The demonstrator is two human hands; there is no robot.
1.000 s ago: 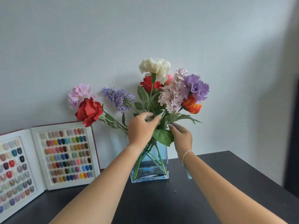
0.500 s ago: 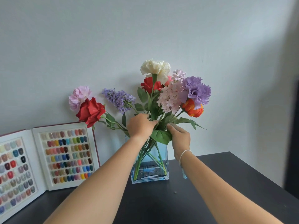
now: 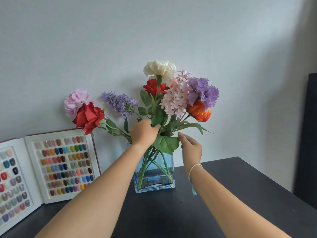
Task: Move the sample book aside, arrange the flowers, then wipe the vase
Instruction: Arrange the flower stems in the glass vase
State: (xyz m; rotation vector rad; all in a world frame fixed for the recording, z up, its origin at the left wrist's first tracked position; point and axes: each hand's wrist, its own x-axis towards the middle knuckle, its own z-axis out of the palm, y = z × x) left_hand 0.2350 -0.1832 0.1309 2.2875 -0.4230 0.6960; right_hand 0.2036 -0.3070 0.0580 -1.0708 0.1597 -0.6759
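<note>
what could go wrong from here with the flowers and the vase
The left hand grips a bunch of stems above the glass vase; a hard pull could tip it, and it appears to hold some water. The red rose leans far out to the left, toward the sample book standing open against the wall, so shifting stems might swing it further over. The right hand is open by a leaf, not steadying the vase.

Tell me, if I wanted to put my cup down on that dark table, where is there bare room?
The widest bare patch of the table lies right of the blue glass vase, out to the table's far edge. The strip in front of the vase is bare too, but both forearms cross it. It is crowded on the left: the open sample book stands close beside the vase, with flower stems leaning over it.
</note>
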